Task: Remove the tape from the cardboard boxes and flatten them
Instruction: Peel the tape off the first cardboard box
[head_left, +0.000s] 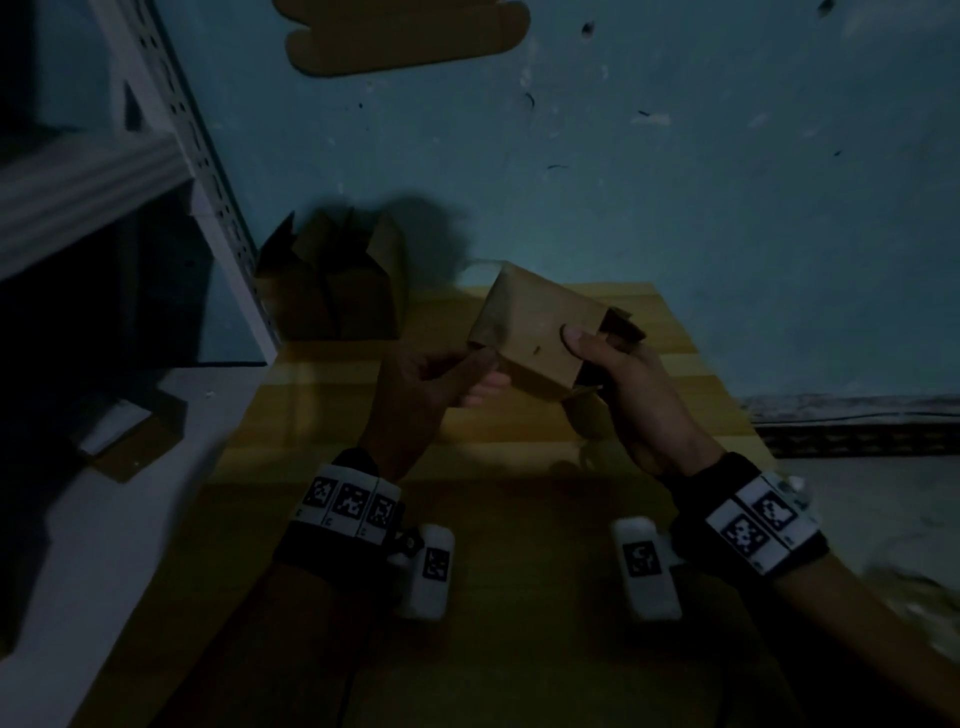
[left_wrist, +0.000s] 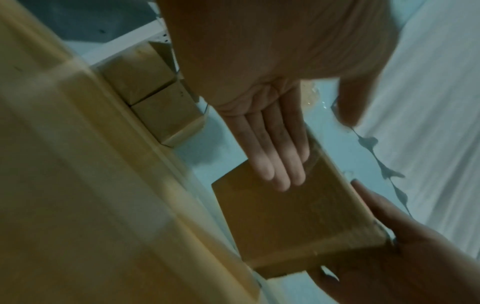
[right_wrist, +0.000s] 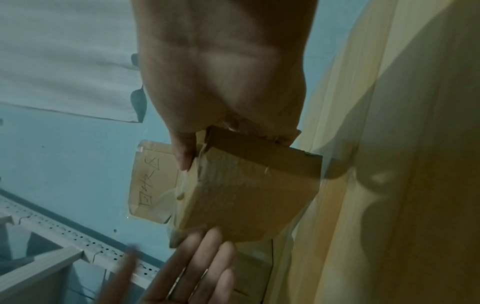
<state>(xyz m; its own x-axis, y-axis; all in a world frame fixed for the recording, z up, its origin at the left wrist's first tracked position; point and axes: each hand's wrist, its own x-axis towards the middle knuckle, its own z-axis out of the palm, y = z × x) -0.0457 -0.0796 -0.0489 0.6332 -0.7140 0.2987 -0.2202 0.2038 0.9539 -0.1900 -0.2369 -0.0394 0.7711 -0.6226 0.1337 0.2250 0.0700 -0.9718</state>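
A small brown cardboard box (head_left: 535, 327) is held in the air above the wooden table (head_left: 519, 519). My right hand (head_left: 602, 353) grips its right end, thumb on the top face and fingers underneath. Clear tape (right_wrist: 228, 166) runs across the box (right_wrist: 246, 201) near that thumb. My left hand (head_left: 457, 374) is at the box's lower left corner. Its fingers (left_wrist: 278, 160) lie straight and together against a face of the box (left_wrist: 285, 222), thumb held apart, gripping nothing. At the right end, by the right hand, a flap stands open.
Several opened cardboard boxes (head_left: 332, 286) stand at the table's back left against the blue wall. A flat cardboard piece (head_left: 405, 36) is stuck high on the wall. A white metal shelf rack (head_left: 208, 171) is on the left, with a small box (head_left: 130, 436) on the surface below it.
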